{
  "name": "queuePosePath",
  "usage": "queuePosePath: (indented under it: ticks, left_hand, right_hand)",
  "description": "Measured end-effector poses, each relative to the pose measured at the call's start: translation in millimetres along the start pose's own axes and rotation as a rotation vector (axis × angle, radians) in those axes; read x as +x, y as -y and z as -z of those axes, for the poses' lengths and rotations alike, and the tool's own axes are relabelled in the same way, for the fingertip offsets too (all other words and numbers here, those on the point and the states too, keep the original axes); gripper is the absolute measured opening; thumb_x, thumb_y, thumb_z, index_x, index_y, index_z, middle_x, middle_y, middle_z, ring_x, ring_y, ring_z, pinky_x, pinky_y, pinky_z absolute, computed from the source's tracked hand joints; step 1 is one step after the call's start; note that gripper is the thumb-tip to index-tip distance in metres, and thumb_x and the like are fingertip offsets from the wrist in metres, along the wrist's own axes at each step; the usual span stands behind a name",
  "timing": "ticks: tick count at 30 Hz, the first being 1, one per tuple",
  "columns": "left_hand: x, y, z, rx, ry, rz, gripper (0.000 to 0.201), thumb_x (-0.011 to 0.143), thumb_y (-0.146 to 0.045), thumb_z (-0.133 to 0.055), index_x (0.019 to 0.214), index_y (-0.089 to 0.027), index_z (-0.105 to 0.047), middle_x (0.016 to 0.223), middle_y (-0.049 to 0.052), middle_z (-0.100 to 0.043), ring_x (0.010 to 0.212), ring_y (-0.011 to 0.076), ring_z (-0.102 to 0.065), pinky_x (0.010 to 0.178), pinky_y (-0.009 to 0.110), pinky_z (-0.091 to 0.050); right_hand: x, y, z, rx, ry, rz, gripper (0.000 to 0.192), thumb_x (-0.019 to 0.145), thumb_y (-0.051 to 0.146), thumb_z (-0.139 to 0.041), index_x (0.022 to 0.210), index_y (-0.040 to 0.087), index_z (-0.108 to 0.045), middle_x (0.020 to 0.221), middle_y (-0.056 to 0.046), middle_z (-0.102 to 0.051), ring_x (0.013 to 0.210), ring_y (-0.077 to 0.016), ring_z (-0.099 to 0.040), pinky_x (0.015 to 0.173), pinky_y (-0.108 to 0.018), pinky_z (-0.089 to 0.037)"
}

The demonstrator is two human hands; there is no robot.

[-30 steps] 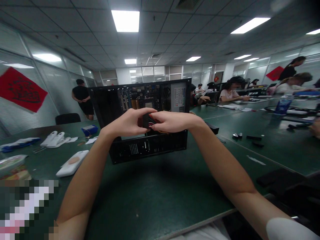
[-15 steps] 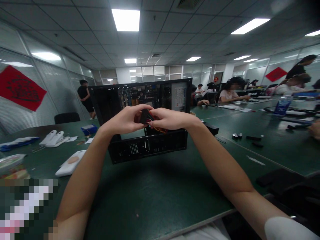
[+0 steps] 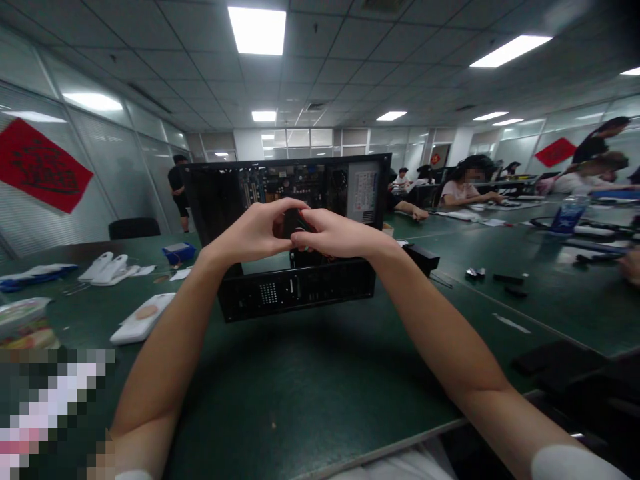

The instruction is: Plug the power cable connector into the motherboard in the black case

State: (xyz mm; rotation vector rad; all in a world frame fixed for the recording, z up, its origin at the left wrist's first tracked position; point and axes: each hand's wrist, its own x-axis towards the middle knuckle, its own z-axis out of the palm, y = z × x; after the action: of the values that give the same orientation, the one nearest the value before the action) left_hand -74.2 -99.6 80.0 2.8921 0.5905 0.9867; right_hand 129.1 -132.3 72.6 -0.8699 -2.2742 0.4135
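Mid-frame, the left hand [image 3: 253,230] and right hand [image 3: 335,233] pinch a dark part [image 3: 292,223]. The computer case [image 3: 330,288] behind is open, its board [image 3: 300,181] fitted; the part seems unfastened.

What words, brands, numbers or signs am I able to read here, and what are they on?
Nothing reads clearly.
Large red diamond sign, left: dark characters, too blurred to quote.
Pale label inside the black computer case: print too small.
Smaller red diamond sign, right: any writing too blurred.
Tiny red sign, back: too small.
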Motion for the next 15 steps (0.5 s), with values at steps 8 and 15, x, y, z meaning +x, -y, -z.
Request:
queuePosePath:
  ticks: [8,15]
  left_hand:
    - [0.8,-4.8,-0.1,0.053,-0.139,-0.089,0.059,0.079,-0.039,-0.079,0.131,-0.017,-0.063,0.102,0.006,-0.074,0.071,0.0124,-0.064,0.057,0.020,-0.047]
    - [-2.2,-8.2,3.3,0.241,-0.146,-0.134,0.058,0.076,-0.043,-0.082,0.125,-0.017,-0.068,0.092,0.005,-0.076,0.071,0.0145,-0.066,0.063,0.023,-0.048]
  right_hand:
    - [-0.9,4.3,3.8,0.132,-0.016,0.008,0.006,0.083,0.021,-0.060,0.080,0.017,-0.057,0.074,0.000,-0.064,0.068,-0.0135,-0.059,0.056,-0.022,-0.044]
    - [-4.2,1.9,4.4,0.220,0.057,-0.037,0.005,0.084,0.019,-0.060,0.079,0.017,-0.058,0.072,-0.002,-0.068,0.070,-0.0143,-0.066,0.060,-0.023,-0.052]
